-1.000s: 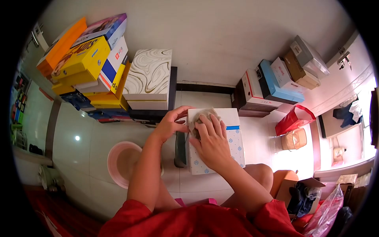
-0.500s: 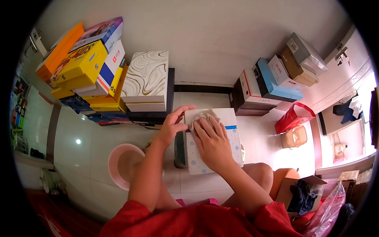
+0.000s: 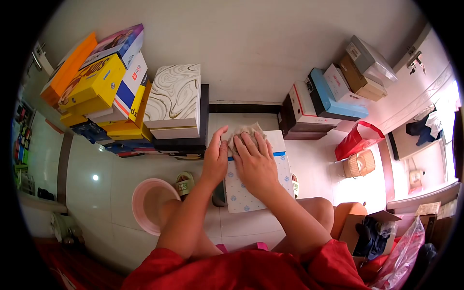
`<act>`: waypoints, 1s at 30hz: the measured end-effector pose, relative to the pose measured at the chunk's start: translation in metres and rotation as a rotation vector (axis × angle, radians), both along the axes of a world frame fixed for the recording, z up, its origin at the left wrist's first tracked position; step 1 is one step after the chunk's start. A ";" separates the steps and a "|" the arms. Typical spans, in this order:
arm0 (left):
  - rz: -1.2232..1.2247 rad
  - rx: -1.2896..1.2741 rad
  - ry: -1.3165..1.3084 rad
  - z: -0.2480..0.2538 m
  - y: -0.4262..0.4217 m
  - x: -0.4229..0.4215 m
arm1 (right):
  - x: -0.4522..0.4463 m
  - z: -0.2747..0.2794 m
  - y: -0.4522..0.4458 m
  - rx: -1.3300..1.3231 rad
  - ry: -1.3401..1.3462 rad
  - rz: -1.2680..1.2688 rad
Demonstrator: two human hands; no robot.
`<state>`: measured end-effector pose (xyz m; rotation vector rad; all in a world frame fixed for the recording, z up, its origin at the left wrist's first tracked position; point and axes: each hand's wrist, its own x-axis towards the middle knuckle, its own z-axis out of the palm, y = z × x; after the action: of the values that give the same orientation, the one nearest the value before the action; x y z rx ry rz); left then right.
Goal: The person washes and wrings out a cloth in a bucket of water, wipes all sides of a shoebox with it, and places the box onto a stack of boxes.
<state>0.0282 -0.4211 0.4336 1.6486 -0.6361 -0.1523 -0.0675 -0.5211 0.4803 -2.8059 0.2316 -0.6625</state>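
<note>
In front of me is a white box [image 3: 253, 191] with small blue prints and a blue stripe across its top. My right hand [image 3: 254, 162] presses a crumpled beige cloth [image 3: 247, 130] against the far left part of the lid, fingers spread over it. At the box's left edge, my left hand [image 3: 216, 157] is upright with its fingers stretched out; whether it touches the side I cannot tell. A dark object under the box shows only at its lower left.
A pink bucket [image 3: 140, 205] holding cloudy water stands on the left, near a green slipper [image 3: 184, 184]. Stacked shoe boxes [image 3: 94, 82] rise at the far left, with others [image 3: 338, 92] at the right wall. A red bag [image 3: 355, 140] and a wicker basket [image 3: 360, 164] sit at right.
My right hand and the cloth have slid slightly away from me and left, toward the box's far edge. My left hand has straightened up from the lid's corner to the left edge.
</note>
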 end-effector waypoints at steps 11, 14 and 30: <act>0.021 -0.031 -0.028 -0.001 0.001 -0.002 | -0.016 -0.003 -0.014 0.012 0.054 -0.053; 0.021 0.001 -0.008 0.004 0.001 -0.004 | -0.020 -0.007 -0.038 0.001 0.104 -0.244; -0.003 -0.009 -0.023 0.000 0.002 -0.001 | -0.011 -0.005 -0.018 0.056 0.030 0.021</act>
<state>0.0271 -0.4195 0.4338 1.6430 -0.6562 -0.1328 -0.0787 -0.5391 0.4757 -2.7624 0.2224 -0.5997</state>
